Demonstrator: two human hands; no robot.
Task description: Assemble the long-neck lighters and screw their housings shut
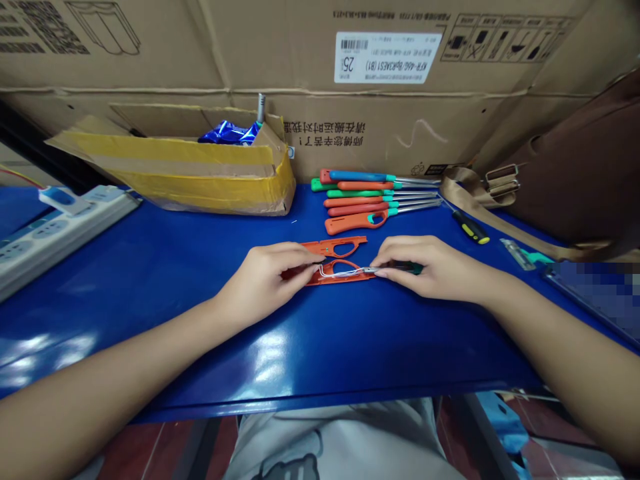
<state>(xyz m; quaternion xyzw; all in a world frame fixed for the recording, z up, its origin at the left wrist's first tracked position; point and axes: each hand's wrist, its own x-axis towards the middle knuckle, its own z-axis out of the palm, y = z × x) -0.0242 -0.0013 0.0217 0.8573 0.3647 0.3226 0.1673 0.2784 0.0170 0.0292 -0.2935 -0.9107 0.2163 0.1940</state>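
A blue table [200, 320] is backed by cardboard boxes [400, 127]. An orange shell [345, 276] is held flat mid-table, apparently steadied from both ends. The left hand [265, 280] is pinched shut on its left end, and the right hand [425, 270] is closed over a tube [413, 268] at its right. A white wire [334, 272] is laid inside. A second shell [336, 248] lies just behind. The parts under the fingers are hidden.

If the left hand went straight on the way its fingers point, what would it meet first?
The left hand points right along the orange shell half it holds; next in line, probably, is the right hand at the shell's other end.
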